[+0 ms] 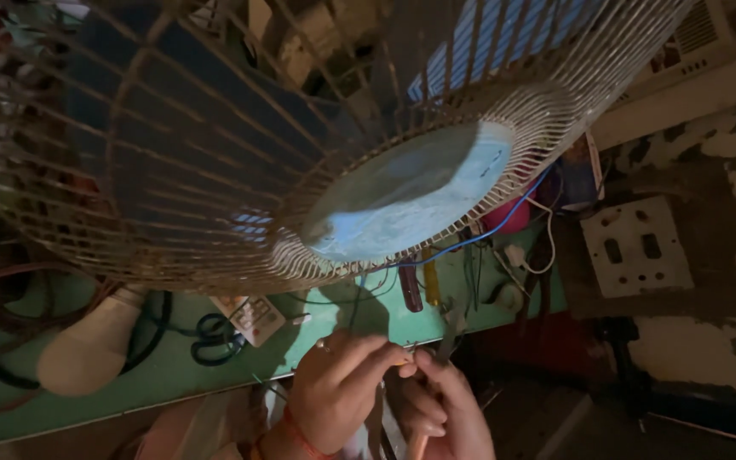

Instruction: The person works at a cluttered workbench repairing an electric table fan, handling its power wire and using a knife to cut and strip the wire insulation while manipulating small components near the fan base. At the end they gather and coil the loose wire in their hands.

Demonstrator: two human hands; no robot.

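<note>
A large rusty wire fan guard with a pale blue centre disc fills the upper view, close to the camera. Below it, my left hand and my right hand meet at the edge of a green workbench. Both pinch a small thin piece, perhaps a wire end, between their fingertips. My left wrist wears a red thread band. My right hand also seems to hold a slim tool handle, though the dim light hides its details.
On the bench lie a white bulb, dark scissors, a small white keypad device, screwdrivers and tangled blue and dark wires. A worn switch plate is fixed to the peeling wall at right.
</note>
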